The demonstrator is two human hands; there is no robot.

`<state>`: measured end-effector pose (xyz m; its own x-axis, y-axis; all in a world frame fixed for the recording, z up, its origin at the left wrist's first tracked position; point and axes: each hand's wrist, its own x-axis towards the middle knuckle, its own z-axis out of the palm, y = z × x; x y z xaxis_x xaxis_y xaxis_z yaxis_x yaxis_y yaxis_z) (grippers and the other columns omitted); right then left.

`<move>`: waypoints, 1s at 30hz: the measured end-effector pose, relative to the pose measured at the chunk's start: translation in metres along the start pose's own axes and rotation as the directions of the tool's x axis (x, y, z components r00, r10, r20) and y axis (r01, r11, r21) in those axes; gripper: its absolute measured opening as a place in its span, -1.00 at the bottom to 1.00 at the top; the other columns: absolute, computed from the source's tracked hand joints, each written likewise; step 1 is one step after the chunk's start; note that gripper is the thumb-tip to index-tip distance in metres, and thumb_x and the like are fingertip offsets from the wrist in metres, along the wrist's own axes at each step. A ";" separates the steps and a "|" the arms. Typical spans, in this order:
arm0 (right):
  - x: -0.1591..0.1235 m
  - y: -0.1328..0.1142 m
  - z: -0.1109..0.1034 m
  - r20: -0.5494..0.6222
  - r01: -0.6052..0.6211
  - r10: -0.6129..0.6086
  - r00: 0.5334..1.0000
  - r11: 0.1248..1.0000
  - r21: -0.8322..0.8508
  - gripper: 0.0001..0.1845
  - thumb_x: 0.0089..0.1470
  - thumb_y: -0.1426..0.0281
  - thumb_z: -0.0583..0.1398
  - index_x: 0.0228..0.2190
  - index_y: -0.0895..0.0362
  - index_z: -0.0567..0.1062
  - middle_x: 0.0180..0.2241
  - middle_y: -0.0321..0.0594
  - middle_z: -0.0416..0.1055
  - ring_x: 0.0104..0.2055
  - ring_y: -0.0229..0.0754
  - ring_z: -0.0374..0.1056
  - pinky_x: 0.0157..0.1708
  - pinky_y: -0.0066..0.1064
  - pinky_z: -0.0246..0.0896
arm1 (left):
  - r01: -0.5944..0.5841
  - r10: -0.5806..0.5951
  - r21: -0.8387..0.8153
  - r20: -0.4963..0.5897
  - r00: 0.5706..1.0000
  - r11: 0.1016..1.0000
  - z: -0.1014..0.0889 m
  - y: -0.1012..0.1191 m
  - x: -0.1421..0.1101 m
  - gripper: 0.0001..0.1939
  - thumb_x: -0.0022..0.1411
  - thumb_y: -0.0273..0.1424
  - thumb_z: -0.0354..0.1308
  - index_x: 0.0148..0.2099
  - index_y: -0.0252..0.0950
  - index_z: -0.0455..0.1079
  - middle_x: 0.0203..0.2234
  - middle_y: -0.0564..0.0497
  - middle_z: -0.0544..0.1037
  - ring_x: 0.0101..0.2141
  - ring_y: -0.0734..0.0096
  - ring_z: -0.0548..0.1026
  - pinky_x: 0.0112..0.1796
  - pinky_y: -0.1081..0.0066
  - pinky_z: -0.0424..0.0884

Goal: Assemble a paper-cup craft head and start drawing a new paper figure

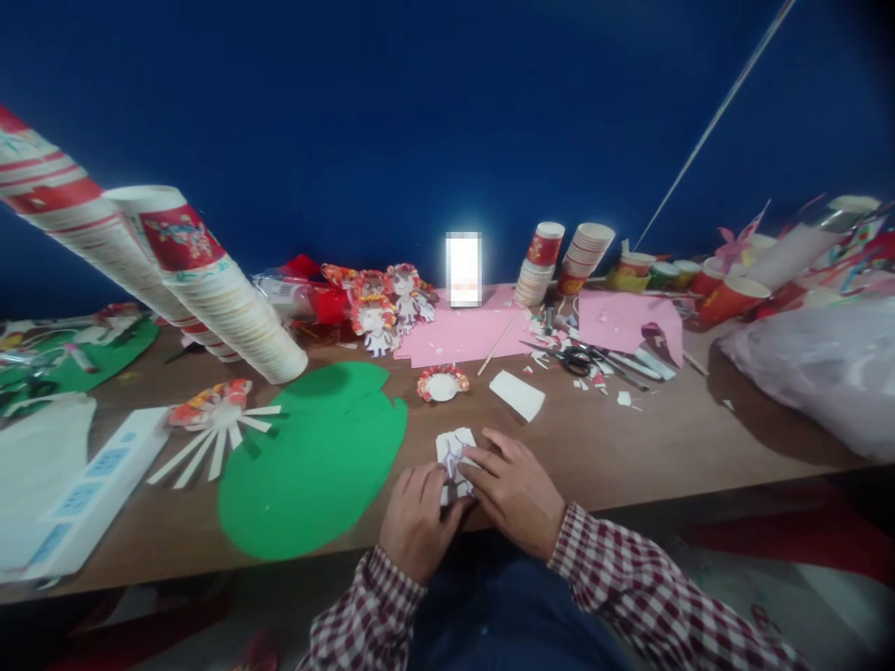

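Observation:
A small white paper piece with a purple line drawing [451, 455] lies at the table's front edge, between my hands. My left hand [414, 522] pinches its left side, the fingers curled and the thumb by the near edge. Over its right side reaches my right hand [521, 494], with fingertips on the drawing and one finger raised off it; its thumb is near the lower edge. My fingers cover part of the drawing. Beyond them are a blank white card [517, 395] and a ring of red-orange patterned paper with a white centre [443, 384].
To the left lie a green paper sheet [314, 466] and a fringed paper piece [213, 438], with tall leaning cup stacks [210, 280] behind. Scissors [574, 356], scraps and pink sheets [468, 331] lie further back, beside paper figures [378, 326]. A plastic bag [818, 373] sits right.

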<state>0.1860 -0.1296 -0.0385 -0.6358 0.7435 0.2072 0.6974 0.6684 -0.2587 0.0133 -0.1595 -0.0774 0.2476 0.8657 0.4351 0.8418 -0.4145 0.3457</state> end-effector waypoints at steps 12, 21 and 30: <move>-0.001 -0.006 0.003 0.003 -0.038 0.038 0.999 0.999 0.005 -0.65 0.09 0.43 0.01 -0.06 0.06 0.31 -0.01 -0.19 0.23 0.11 0.04 -0.09 0.01 -0.07 -0.04 | -0.004 0.004 -0.025 0.018 1.000 1.000 -0.004 0.001 0.003 -0.79 0.10 -0.31 0.05 -0.24 -0.33 0.25 -0.30 -0.14 0.39 -0.25 0.24 0.34 -0.21 0.22 0.29; 0.002 0.004 -0.004 0.058 0.045 -0.046 0.997 0.999 0.024 -0.62 0.04 0.53 0.02 -0.07 0.08 0.31 -0.03 -0.19 0.23 0.08 -0.06 -0.06 0.03 -0.10 -0.03 | -0.040 0.061 -0.123 0.167 0.984 0.992 -0.020 -0.004 0.005 -0.77 0.08 -0.43 0.00 -0.17 -0.34 0.22 -0.22 -0.15 0.38 -0.16 0.21 0.32 -0.14 0.18 0.27; -0.002 0.003 0.001 0.036 0.027 -0.028 0.999 0.999 0.023 -0.60 0.03 0.53 0.03 -0.06 0.10 0.31 -0.01 -0.19 0.21 0.11 -0.03 -0.10 0.04 -0.08 -0.04 | -0.037 0.056 -0.138 0.139 0.989 0.990 -0.016 -0.007 0.002 -0.90 0.09 -0.44 0.01 -0.28 -0.32 0.23 -0.24 -0.12 0.39 -0.19 0.26 0.33 -0.14 0.23 0.28</move>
<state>0.1885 -0.1291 -0.0408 -0.6664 0.7233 0.1808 0.6721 0.6878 -0.2742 0.0004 -0.1591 -0.0650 0.3584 0.8717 0.3342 0.7581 -0.4807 0.4407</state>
